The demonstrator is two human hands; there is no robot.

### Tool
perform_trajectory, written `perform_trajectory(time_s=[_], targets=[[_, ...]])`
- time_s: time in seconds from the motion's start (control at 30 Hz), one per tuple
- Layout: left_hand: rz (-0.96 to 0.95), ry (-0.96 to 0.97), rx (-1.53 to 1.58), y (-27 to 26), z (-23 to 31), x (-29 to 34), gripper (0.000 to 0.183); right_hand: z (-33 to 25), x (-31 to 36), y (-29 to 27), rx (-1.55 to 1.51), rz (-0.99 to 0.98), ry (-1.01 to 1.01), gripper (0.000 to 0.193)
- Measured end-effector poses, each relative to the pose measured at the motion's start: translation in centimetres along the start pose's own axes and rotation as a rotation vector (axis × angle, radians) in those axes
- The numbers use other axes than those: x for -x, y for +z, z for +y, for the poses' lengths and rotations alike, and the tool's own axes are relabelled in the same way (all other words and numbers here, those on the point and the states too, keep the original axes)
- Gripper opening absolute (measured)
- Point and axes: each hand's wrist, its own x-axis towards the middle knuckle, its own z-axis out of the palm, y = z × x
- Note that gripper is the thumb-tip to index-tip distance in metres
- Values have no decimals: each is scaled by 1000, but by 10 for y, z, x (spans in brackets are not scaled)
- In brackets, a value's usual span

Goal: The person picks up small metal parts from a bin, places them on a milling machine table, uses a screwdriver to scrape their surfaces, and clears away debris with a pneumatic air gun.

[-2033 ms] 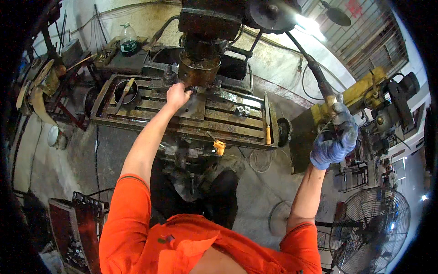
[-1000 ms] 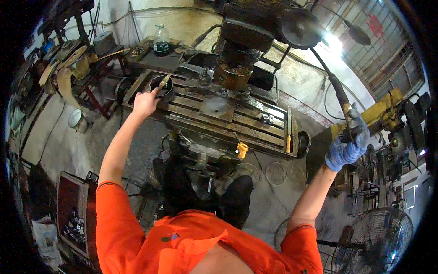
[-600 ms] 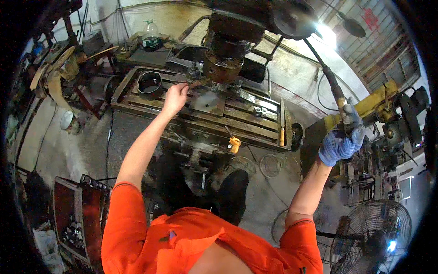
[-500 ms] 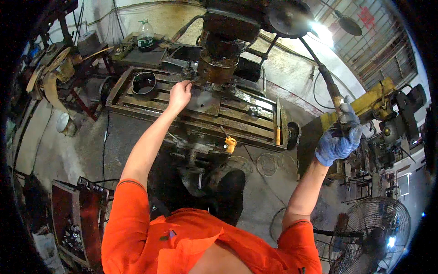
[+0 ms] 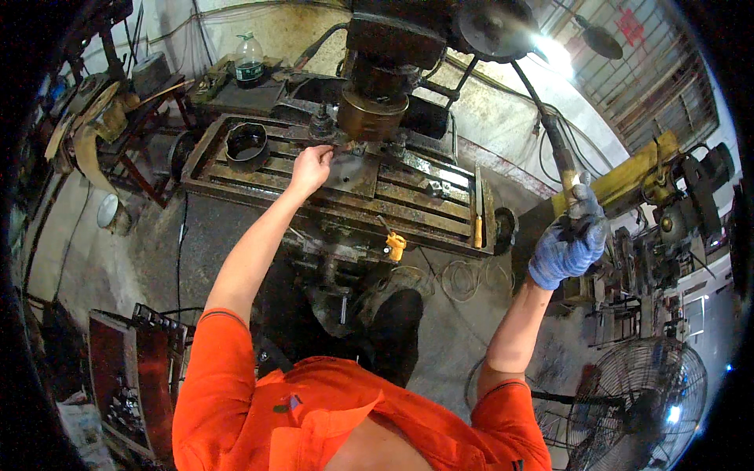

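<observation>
My bare left hand is closed in a pinch over the machine table, just left of and below the dark spindle. Something thin seems to stick out of its fingertips toward the spindle, too small to name. My right hand, in a blue work glove with darkened fingers, is wrapped around the end of a long lever that comes down from the machine head. Under the spindle lies a flat metal plate with a small hole in it.
A round black pot of dark liquid stands on the table's left part. A yellow-handled tool lies along its right end. Another yellow item hangs at the front edge. A caged fan stands at lower right, a plastic bottle behind.
My right hand and the lever have swung a little to the left. My left hand has shifted slightly toward me, still pinched near the spindle.
</observation>
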Motion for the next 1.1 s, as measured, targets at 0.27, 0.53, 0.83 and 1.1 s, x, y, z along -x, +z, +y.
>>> perform_trajectory(time_s=[0.27,0.53,0.83,1.1], targets=[[-146,80,-13,-68,-9,19,24,9,12,-4,-57,-46,-56,33],[258,180,-537,-160,-49,5,24,8,24,-5,346,-60,-133,34],[-12,148,-803,-155,-77,24,40,18,35,-10,30,-56,-3,45],[100,126,-789,-228,-73,64,38,-10,20,-3,158,-92,57,29]])
